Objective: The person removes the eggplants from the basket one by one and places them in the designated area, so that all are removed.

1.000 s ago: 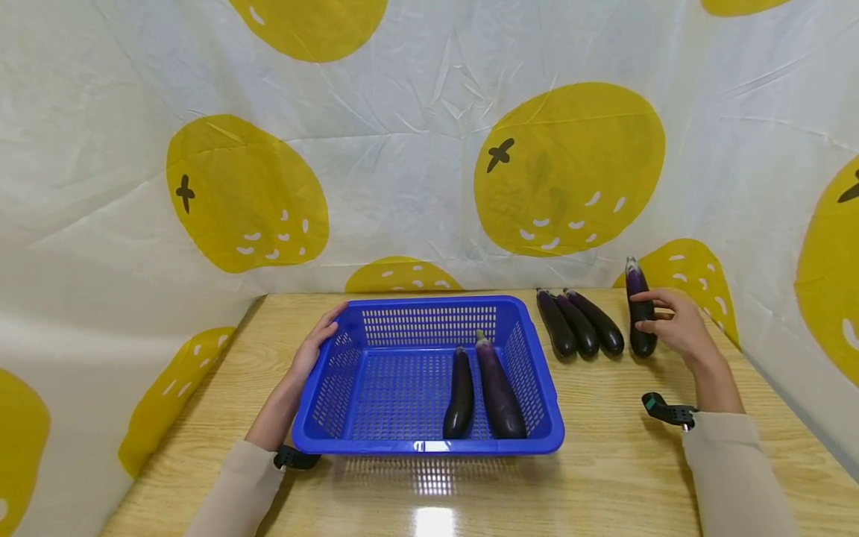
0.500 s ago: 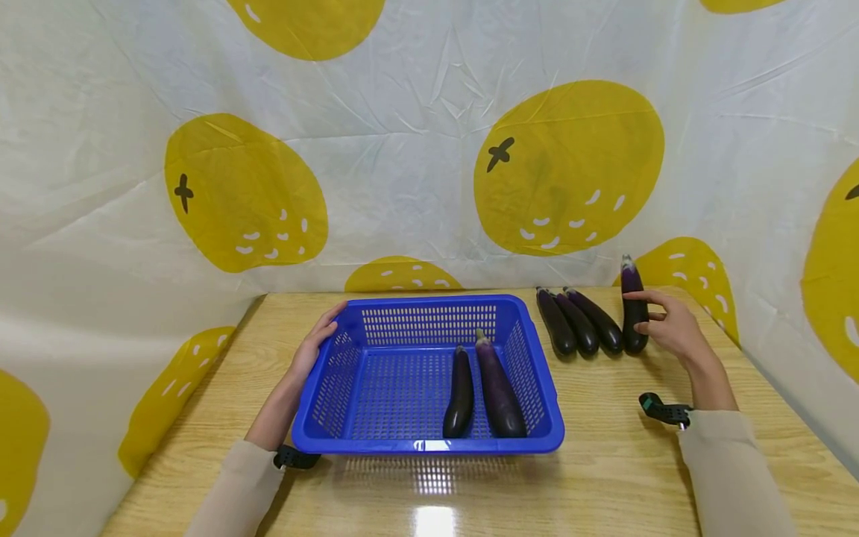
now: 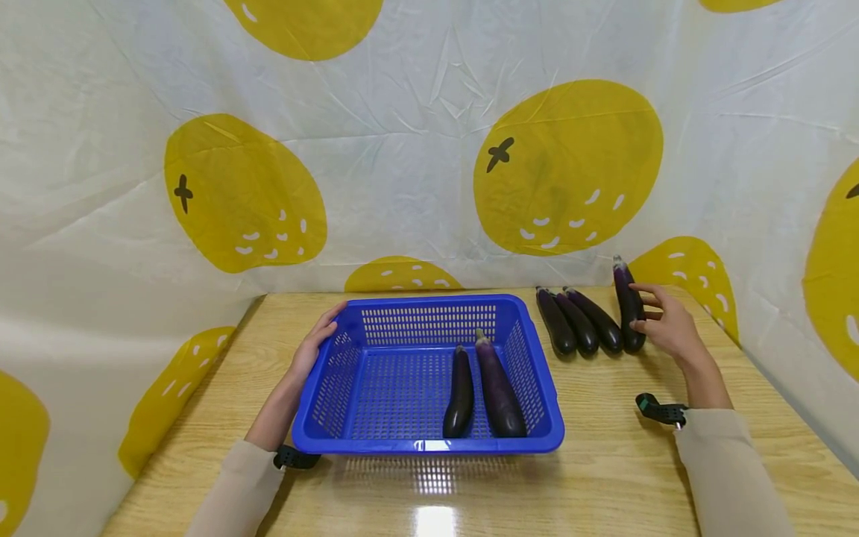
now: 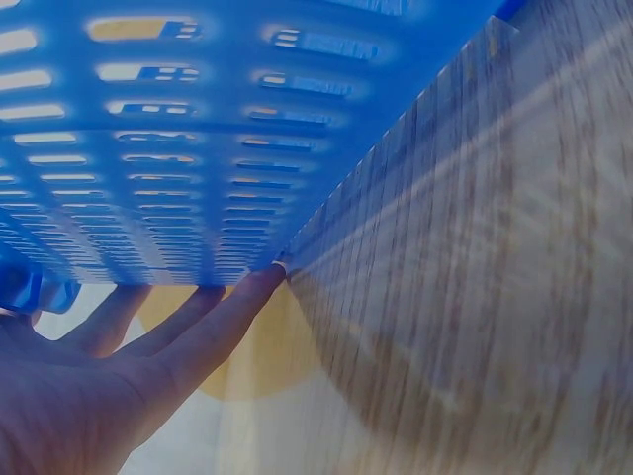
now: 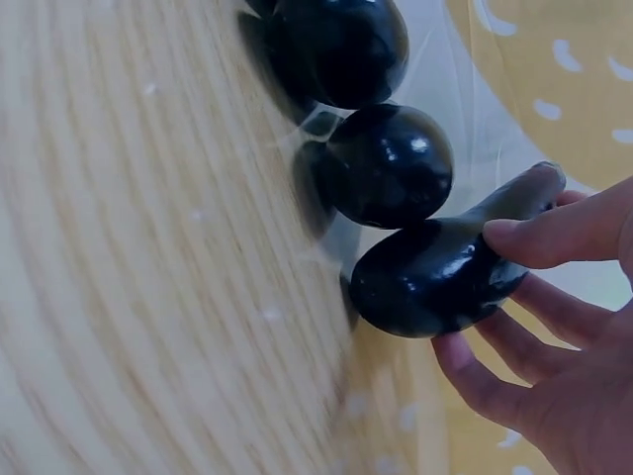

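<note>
My right hand (image 3: 671,324) holds a dark purple eggplant (image 3: 625,302) between thumb and fingertips at the table's back right. Its stem end points up and back, leaning left. In the right wrist view this eggplant (image 5: 425,282) lies right beside its neighbour, the thumb on one side and fingertips on the other. Several more eggplants (image 3: 576,324) lie in a row just left of it. A blue plastic basket (image 3: 429,446) with slotted walls contains two eggplants along its right side. My left hand (image 3: 312,350) touches the basket's left wall near the far corner, its fingers straight (image 4: 223,327).
The wooden table (image 3: 604,477) ends at the back against a white cloth (image 3: 403,186) printed with big yellow fruits. More of this cloth hangs along both sides. Black wrist devices (image 3: 661,410) sit at both cuffs.
My right hand has shifted left with the eggplant, bringing it up to the row, and its stem end now tilts left. The left hand and basket have stayed put.
</note>
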`<action>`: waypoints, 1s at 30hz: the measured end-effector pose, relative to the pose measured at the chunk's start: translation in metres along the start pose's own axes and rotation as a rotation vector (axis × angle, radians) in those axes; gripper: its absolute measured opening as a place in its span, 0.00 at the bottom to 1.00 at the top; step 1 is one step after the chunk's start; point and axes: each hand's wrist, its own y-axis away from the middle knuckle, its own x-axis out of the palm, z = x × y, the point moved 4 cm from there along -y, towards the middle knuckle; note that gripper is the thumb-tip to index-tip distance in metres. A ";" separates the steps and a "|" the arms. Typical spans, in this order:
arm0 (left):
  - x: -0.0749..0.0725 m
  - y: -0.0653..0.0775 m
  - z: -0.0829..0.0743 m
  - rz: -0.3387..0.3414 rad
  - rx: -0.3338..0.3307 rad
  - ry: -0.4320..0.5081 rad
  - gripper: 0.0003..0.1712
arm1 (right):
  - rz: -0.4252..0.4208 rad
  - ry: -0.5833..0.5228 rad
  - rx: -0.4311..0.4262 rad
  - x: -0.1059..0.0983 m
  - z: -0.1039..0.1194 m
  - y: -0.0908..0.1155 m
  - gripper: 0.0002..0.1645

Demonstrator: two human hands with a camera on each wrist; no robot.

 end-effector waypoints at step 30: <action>0.000 -0.001 0.000 0.012 0.017 0.005 0.32 | 0.004 0.022 0.062 0.008 -0.005 0.003 0.31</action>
